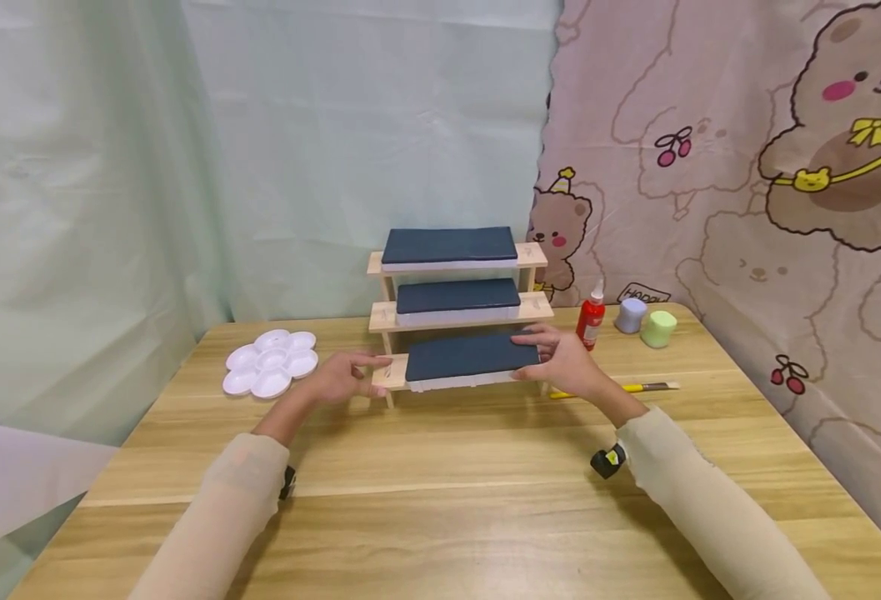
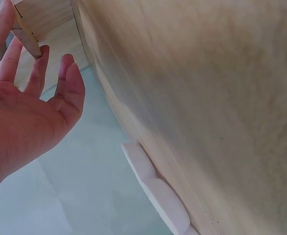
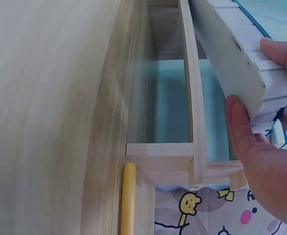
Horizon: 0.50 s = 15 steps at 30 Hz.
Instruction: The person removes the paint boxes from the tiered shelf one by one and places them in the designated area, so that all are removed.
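A light wooden three-step rack (image 1: 389,315) stands on the table, with a flat white case under a dark navy lid on each step. My left hand (image 1: 341,377) grips the left end of the lowest step; the left wrist view shows its fingers (image 2: 38,73) about the board's end. With the right hand (image 1: 566,363) I hold the right end of the lowest case (image 1: 472,357), thumb and fingers on opposite faces. In the right wrist view that end of the case (image 3: 241,63) is tilted up off the board. The middle case (image 1: 458,300) and top case (image 1: 449,247) sit on their steps.
A white flower-shaped palette (image 1: 271,363) lies on the left. To the right are a red bottle (image 1: 591,318), a blue jar (image 1: 631,316), a green jar (image 1: 659,329) and a yellow-handled brush (image 1: 646,387). Curtains hang behind the table (image 1: 440,500).
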Available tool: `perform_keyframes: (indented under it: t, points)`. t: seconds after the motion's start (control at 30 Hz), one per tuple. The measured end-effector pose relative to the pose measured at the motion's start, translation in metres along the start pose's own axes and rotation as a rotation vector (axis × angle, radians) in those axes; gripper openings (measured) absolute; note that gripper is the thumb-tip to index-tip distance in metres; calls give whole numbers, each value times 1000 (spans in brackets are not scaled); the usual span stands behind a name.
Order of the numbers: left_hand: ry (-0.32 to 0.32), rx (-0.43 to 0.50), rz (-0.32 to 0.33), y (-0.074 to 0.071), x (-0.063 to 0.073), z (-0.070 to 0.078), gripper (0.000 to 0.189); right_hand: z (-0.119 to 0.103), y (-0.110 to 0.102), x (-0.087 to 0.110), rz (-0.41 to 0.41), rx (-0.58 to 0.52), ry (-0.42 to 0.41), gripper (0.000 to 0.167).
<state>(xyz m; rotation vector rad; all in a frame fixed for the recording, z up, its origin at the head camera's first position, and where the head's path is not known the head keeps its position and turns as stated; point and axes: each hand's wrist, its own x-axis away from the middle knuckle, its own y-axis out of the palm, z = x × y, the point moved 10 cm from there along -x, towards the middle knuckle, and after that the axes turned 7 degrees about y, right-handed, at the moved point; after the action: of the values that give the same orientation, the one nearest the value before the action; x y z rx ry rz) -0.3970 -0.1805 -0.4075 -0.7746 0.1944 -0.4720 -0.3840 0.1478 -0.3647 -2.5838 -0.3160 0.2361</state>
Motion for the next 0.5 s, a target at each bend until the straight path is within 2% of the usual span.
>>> perform_keyframes:
  t: [0.23, 0.5]
  points:
    - [4, -11, 2, 0, 1, 3, 64, -3, -9, 16, 5, -26, 6, 57]
    - [6, -37, -1, 1, 3, 5, 65, 7, -18, 30, -14, -33, 21, 58]
